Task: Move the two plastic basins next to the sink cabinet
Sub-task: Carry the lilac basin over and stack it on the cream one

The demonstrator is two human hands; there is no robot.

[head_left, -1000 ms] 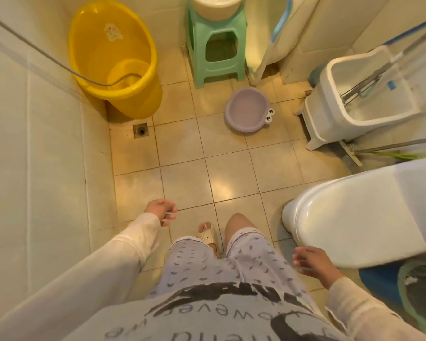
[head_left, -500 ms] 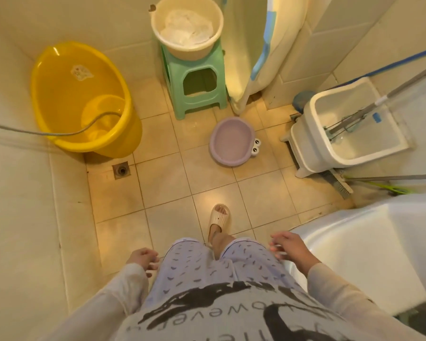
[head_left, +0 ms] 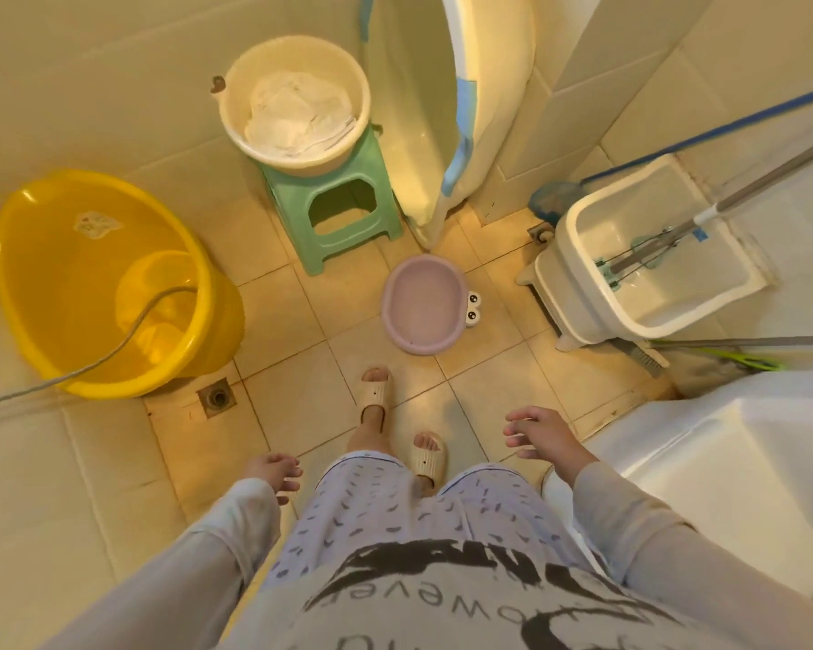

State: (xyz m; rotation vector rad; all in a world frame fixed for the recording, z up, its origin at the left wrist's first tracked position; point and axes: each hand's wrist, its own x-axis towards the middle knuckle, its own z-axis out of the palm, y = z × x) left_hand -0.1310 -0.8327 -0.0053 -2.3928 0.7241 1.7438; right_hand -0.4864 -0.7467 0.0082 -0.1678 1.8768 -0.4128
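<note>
Head view: the right hand point(head_left: 540, 436) is seen at lower right of centre, fingers loosely spread and nothing held; the left hand point(head_left: 273, 471) is seen at lower left of centre, half curled and likewise empty. Both are well apart from any basin.

Above the hands, near the middle of the frame, the lilac basin point(head_left: 423, 304) is set upright on the floor tiles point(head_left: 301, 405), empty as far as can be seen. It is slightly oval, its long axis running roughly from top to bottom of the frame, and its cartoon eyes point toward the right, at the white mop bucket point(head_left: 639, 269). It is judged light, stiff and smooth; the rolled rim would be the place to take hold.

At upper centre the cream basin point(head_left: 296, 100) is seated on the green stool point(head_left: 339, 213) with a white cloth point(head_left: 296, 114) inside. Being round, no heading is shown, though a small tab projects to the left. It is judged heavier for its load, and possibly wet; two hands on opposite sides of the rim are advised.

At the left a yellow tub point(head_left: 90, 283) is seen with a hose point(head_left: 113, 349) laid into it.
</note>
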